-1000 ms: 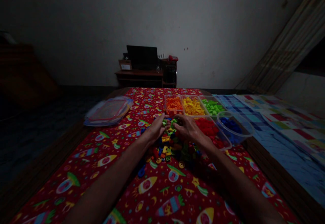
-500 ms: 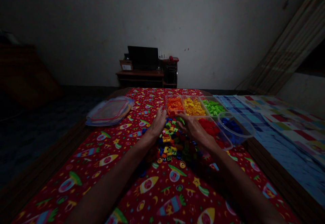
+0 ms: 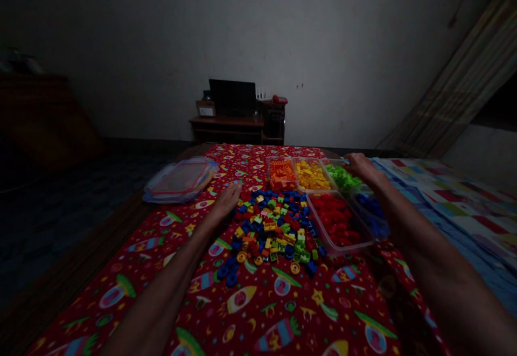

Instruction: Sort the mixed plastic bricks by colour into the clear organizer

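Note:
A heap of mixed toy building bricks (image 3: 278,227) in red, blue, yellow, green and orange lies on a red patterned cloth. My left hand (image 3: 228,199) rests at the heap's left edge, open, with its fingers held out and nothing seen in it. Over the far right rim of the tub of green bricks (image 3: 341,176) is my right hand (image 3: 361,164). Its fingers bend closed, and what they hold, if anything, is hidden. Left of that tub stand tubs of yellow bricks (image 3: 313,175) and orange bricks (image 3: 281,173). Nearer are red bricks (image 3: 335,216) in another tub.
Blue bricks (image 3: 367,204) fill a round tub, partly behind my right forearm. Stacked clear lids (image 3: 181,179) lie at the table's left. A checked bedspread (image 3: 456,200) spreads to the right. Against the wall, a small desk (image 3: 226,122) carries a dark monitor (image 3: 233,97).
My right hand has moved from the heap, where it held a green brick, up and right to the green tub. My left hand has drawn back left, uncovering the heap.

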The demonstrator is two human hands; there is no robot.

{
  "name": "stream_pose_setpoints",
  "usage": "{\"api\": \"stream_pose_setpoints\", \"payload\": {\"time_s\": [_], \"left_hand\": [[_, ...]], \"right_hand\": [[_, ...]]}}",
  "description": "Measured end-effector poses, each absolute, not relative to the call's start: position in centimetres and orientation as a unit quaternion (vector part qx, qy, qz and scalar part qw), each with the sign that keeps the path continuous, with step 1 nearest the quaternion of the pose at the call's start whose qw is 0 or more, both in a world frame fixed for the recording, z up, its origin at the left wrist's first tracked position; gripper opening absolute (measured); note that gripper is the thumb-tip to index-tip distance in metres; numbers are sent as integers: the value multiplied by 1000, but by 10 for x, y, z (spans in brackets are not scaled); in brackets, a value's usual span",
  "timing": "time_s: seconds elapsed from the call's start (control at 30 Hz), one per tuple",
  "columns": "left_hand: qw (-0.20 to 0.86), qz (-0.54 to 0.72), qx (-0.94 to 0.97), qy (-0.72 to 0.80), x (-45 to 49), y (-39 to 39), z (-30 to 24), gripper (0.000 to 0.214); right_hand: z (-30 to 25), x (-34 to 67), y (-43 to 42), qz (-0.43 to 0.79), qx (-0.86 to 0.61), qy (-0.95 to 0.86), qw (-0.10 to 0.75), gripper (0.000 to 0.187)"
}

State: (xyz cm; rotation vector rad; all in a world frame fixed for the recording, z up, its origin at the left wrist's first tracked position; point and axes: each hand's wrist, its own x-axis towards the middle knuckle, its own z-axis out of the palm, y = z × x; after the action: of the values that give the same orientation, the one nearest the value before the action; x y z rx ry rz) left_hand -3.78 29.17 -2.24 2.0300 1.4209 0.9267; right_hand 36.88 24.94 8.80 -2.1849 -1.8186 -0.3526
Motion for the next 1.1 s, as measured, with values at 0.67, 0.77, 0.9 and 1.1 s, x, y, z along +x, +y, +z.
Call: {"api": "stream_pose_setpoints", "payload": {"time_s": [0.67,0.77,0.9,1.1], "left_hand": [[275,321,806,413,-12,293,-41,31],[283,325,791,434,-12,296,-44,27],[293,327,783,441,-13,296,-43,25],[331,313,781,427,-19,296,-33,30]], "right_hand": [[13,167,260,18,-419,-907,45,37],[17,165,267,33,-450,-892,-19,29],[22,163,265,45,-472,-880,-15,31],[34,172,256,65,-475,-878,-19,22]]}}
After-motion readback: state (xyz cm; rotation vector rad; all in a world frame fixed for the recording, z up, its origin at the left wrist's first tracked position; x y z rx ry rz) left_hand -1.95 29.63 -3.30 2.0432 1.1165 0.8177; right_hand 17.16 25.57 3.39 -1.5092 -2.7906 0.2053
